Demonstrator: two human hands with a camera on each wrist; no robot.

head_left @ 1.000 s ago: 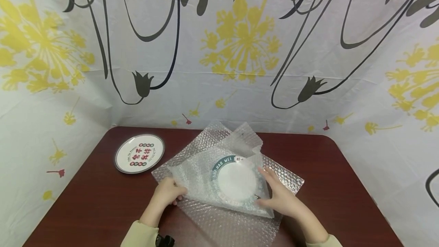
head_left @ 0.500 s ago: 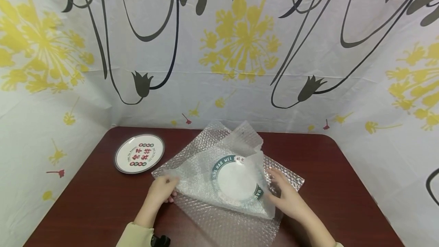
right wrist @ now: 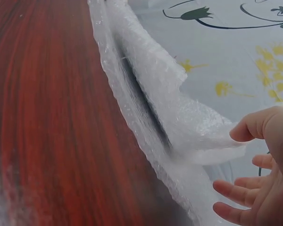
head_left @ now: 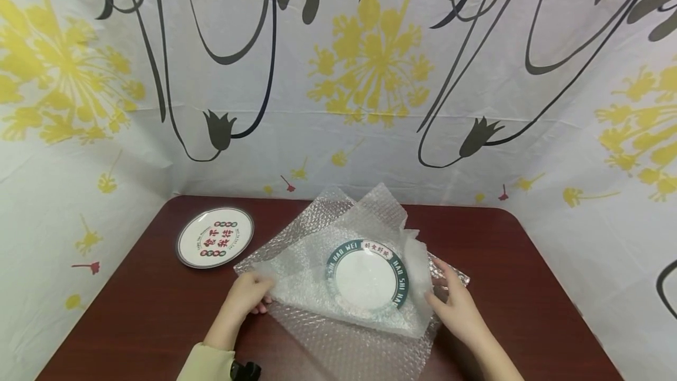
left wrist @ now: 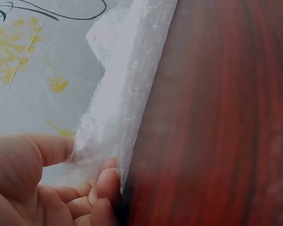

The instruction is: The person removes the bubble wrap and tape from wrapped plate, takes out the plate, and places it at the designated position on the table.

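Note:
A round plate (head_left: pixel 366 280) with a dark green lettered rim lies within a folded piece of bubble wrap (head_left: pixel 301 275), seen partly through it. My left hand (head_left: pixel 246 294) pinches the wrap's left corner, and in the left wrist view the wrap (left wrist: pixel 115 108) passes between thumb and fingers. On the opposite side, my right hand (head_left: pixel 456 306) is at the wrap's right flap (head_left: pixel 419 278). The right wrist view shows the thumb (right wrist: pixel 250 126) against the flap's edge, with the other fingers loosely spread and apart from it. The plate's dark rim (right wrist: pixel 146 103) shows between the wrap layers there.
Under the bundle lies another sheet of bubble wrap (head_left: pixel 365 351), its corners sticking out. A white plate with red characters (head_left: pixel 215 237) rests at the table's back left. The dark red table (head_left: pixel 508 287) meets a patterned cloth (head_left: pixel 296 134) behind.
My right hand has moved right and the wrap's right flap has opened outward, uncovering more of the plate's green rim. My left hand has shifted slightly left with the corner.

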